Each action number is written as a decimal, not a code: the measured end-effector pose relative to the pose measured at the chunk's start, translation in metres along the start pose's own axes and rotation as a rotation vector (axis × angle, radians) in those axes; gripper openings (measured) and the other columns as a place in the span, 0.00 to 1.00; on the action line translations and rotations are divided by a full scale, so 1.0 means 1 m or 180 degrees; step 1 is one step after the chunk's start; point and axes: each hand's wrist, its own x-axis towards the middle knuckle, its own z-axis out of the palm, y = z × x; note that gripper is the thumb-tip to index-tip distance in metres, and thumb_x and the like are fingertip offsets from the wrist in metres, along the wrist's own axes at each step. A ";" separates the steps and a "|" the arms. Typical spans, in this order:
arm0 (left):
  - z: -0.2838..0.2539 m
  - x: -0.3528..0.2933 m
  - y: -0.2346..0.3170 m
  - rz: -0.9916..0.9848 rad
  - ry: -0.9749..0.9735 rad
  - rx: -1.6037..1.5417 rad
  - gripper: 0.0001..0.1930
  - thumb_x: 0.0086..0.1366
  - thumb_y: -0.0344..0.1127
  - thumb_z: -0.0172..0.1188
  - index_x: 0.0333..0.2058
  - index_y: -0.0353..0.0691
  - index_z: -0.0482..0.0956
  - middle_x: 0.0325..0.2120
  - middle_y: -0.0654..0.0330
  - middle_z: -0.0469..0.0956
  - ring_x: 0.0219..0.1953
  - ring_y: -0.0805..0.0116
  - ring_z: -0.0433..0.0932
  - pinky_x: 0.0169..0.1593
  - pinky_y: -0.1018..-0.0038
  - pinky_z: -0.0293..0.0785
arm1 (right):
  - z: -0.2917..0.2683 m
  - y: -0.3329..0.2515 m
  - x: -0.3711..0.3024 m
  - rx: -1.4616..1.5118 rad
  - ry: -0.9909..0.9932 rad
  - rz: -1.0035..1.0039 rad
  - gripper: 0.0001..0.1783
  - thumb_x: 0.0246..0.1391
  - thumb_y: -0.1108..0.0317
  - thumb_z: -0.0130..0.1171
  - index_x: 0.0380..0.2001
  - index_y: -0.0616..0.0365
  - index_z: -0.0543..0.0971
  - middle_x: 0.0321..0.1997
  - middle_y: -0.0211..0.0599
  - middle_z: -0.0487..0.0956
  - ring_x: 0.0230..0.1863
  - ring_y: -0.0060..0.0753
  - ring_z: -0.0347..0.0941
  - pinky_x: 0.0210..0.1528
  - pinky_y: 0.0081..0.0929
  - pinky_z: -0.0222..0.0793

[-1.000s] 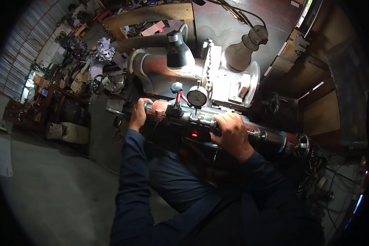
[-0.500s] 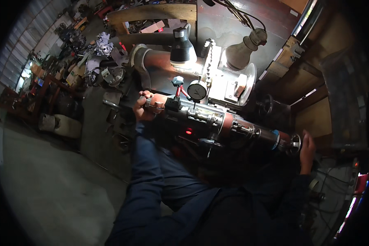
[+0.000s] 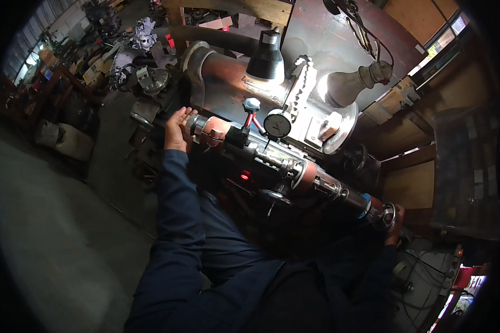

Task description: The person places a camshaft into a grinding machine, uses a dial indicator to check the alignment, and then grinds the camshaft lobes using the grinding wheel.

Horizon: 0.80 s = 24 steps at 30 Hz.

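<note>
My left hand is at the left end of a long bench fixture, its fingers bent over the round metal end piece. At the far right end, my right hand grips the rim of a small metal handwheel, which partly hides the fingers. Between the hands, the fixture carries a reddish-brown clamp block and a second reddish collar. A round dial gauge stands over its middle on a red-armed holder with a pale blue knob.
A black lamp and a grey lamp light the machine from behind. A reddish machine body lies beyond the fixture. Below hangs another handwheel. Metal parts crowd the left background; cables lie at lower right.
The view has shifted and tilted, so the fixture now slopes more steeply down to the right. My left hand has moved from around the end piece to its outer end; my right hand has closed on the handwheel.
</note>
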 end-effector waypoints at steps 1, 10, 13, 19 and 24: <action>-0.004 -0.001 0.003 0.0014 0.0027 0.0015 0.15 0.61 0.37 0.61 0.42 0.34 0.74 0.41 0.54 0.78 0.44 0.59 0.79 0.49 0.66 0.76 | 0.005 -0.011 -0.012 -0.0256 -0.0067 0.0090 0.19 0.57 0.67 0.58 0.51 0.59 0.80 0.43 0.48 0.81 0.46 0.44 0.76 0.50 0.36 0.70; -0.009 -0.013 0.017 0.0140 0.0339 0.0554 0.14 0.64 0.44 0.58 0.41 0.40 0.76 0.39 0.57 0.81 0.40 0.65 0.80 0.43 0.70 0.75 | -0.005 -0.250 -0.057 -0.2187 -0.1230 0.0923 0.19 0.59 0.65 0.58 0.52 0.62 0.79 0.43 0.43 0.83 0.43 0.39 0.77 0.48 0.34 0.71; 0.008 -0.018 0.019 -0.0247 -0.0371 0.0989 0.20 0.66 0.53 0.56 0.39 0.38 0.78 0.35 0.57 0.82 0.36 0.67 0.80 0.40 0.72 0.75 | -0.024 -0.205 -0.032 -0.1588 -0.0957 0.0974 0.18 0.62 0.64 0.56 0.51 0.63 0.79 0.45 0.42 0.83 0.47 0.34 0.77 0.52 0.33 0.69; 0.050 -0.014 0.030 -0.0479 -0.0513 0.2545 0.41 0.63 0.74 0.41 0.25 0.36 0.81 0.20 0.58 0.79 0.23 0.69 0.77 0.33 0.75 0.73 | 0.006 -0.155 0.012 -0.0101 -0.0719 0.1598 0.21 0.62 0.57 0.53 0.44 0.63 0.82 0.41 0.33 0.82 0.42 0.31 0.75 0.47 0.30 0.70; 0.043 0.000 0.031 -0.0132 -0.0242 0.4354 0.39 0.66 0.67 0.41 0.27 0.30 0.80 0.22 0.55 0.79 0.29 0.63 0.76 0.39 0.66 0.70 | 0.012 -0.208 0.014 -0.2700 -0.0546 -0.0155 0.20 0.61 0.56 0.53 0.43 0.62 0.82 0.43 0.47 0.82 0.46 0.46 0.77 0.51 0.38 0.70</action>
